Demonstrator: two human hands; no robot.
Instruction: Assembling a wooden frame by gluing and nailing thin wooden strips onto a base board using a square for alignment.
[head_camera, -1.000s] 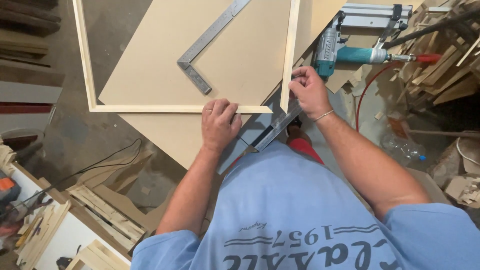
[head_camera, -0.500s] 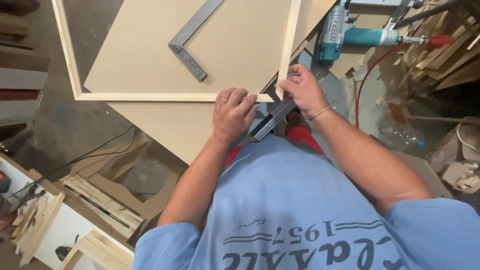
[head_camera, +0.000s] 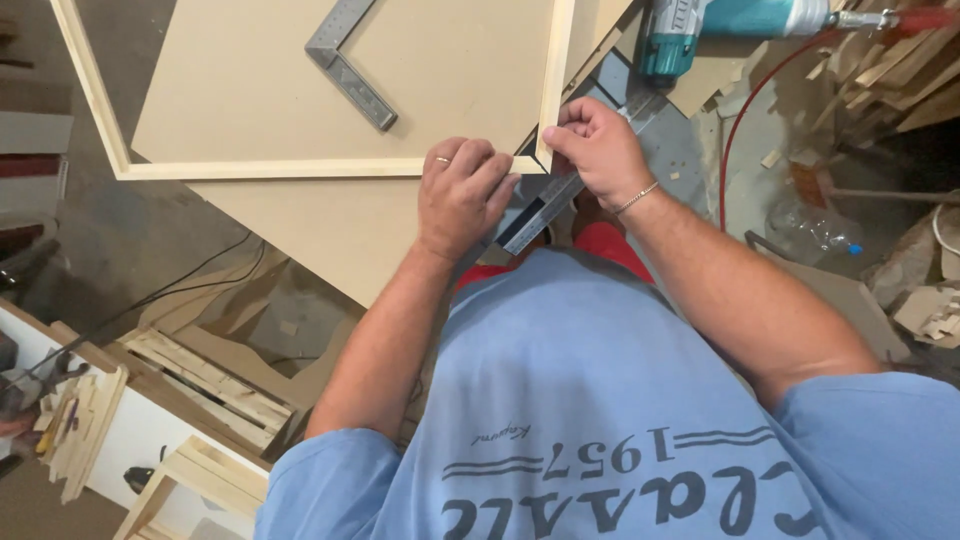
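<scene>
A pale wooden frame (head_camera: 300, 168) of thin strips lies on a tan board (head_camera: 440, 70). My left hand (head_camera: 462, 192) presses down on the near strip close to the frame's corner. My right hand (head_camera: 598, 148) pinches the lower end of the right strip (head_camera: 556, 70) at that same corner. A metal ruler (head_camera: 545, 212) runs diagonally under both hands. A grey metal square (head_camera: 345, 62) rests on the board inside the frame, apart from both hands.
A teal pneumatic nail gun (head_camera: 730, 25) with a red hose (head_camera: 735, 120) lies at the top right. Wood offcuts (head_camera: 900, 70) are piled to the right. Slatted wooden frames (head_camera: 210, 380) and cables lie on the floor at the lower left.
My left hand has slid right along the near strip toward the corner, closing up to my right hand. The view has shifted so the frame sits further left and higher.
</scene>
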